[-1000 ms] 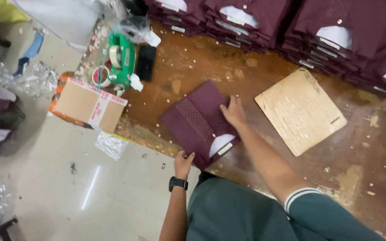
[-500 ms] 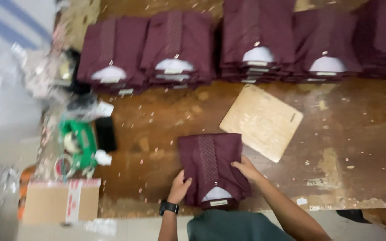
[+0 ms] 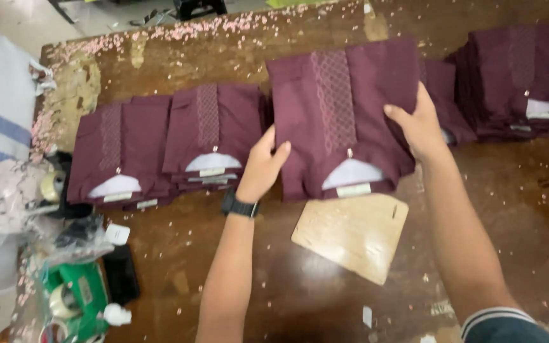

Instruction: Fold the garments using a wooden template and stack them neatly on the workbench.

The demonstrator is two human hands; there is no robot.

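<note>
A folded maroon cloth shirt with a woven lattice placket is gripped at its side edges by the left hand and right hand, above a scuffed brown wooden table, beside flat maroon shirt stacks; a pale rectangular board lies below.

Pale neck label on held shirt (rectangular), green packet lower left
</note>
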